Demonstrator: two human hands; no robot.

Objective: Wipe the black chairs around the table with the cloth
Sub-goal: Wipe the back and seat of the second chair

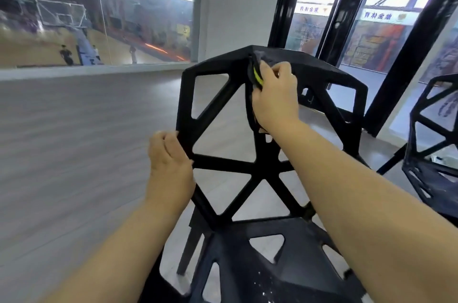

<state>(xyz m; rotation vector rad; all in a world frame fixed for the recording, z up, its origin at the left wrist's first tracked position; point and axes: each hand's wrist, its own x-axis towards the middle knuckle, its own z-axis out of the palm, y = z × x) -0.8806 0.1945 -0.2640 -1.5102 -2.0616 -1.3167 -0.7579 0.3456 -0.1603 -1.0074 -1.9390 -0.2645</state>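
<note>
Currently your right hand (275, 96) is up near the top edge of the chair (223, 166) back, at the upper end of its centre strut. Its fingers are curled round the cloth (256, 74), bunching it and pressing it against that strut. The cloth is dark with a yellow-green stripe showing beside your knuckles, and a loose end hangs down along the strut under your wrist.

Your left hand (169, 166) is lower, at the left edge of the back, where the horizontal bar meets the outer frame. Its fingers are wrapped round that edge in a firm grip, with the back of the hand towards you.

The chair is black, with an open lattice of bars for a back and a seat with cut-outs at the bottom of the view. It faces you, its back tilted away. The seat carries pale specks near its front edge.

A second chair (436, 186) of the same make stands at the right, near the first but not touching it. Both stand on a grey plank floor (74, 129). A glass wall (99, 17) runs along the far left, and black door frames (285, 0) rise behind the chair.
</note>
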